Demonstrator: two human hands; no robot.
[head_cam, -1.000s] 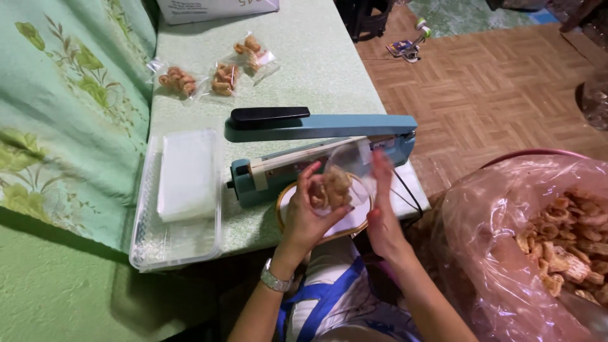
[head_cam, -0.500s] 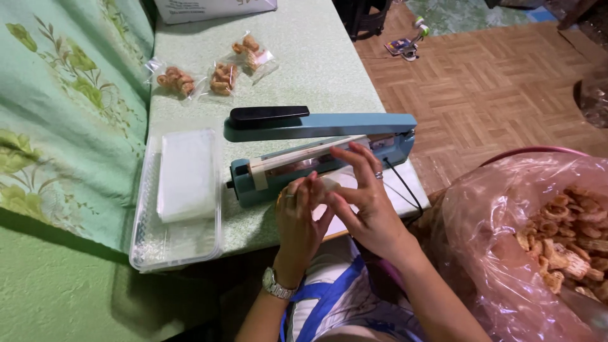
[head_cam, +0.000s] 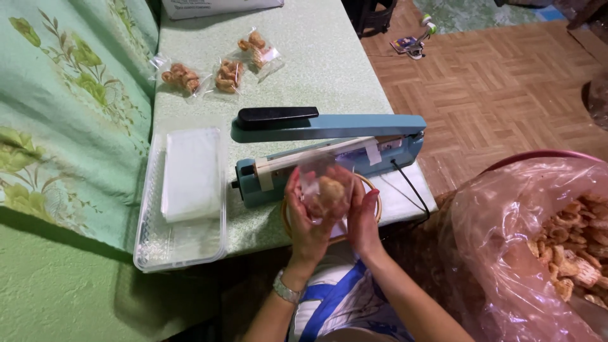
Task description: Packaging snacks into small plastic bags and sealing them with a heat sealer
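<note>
a pale green speckled counter (head_cam: 329, 57) stands on a parquet floor (head_cam: 506, 82), with a floral green cloth (head_cam: 69, 114) hanging along its far side. at the near edge, both hands hold up a small clear bag (head_cam: 323, 187) with a few pieces of fried snack in it. the left hand (head_cam: 304, 212) is curled round the bag's left side and the right hand (head_cam: 362, 215) presses flat against its right side, so the two hands are closed lightly on the bag and nothing else. the bag sits just in front of the blue heat sealer (head_cam: 329, 149), whose black-handled arm is raised and apart from the base.

to do this part well, it looks wise to shake the pieces down to the bottom, flatten the open mouth so the two film layers lie smooth with no crumbs between them, and keep the fingers back from the sealing bar.

three sealed packets (head_cam: 218, 69) lie at the far end of the counter. a clear tray (head_cam: 180, 244) holding a stack of empty bags (head_cam: 190, 171) rests beside the sealer, and a big plastic-lined tub of snacks (head_cam: 557, 247) stands well to the right.
</note>
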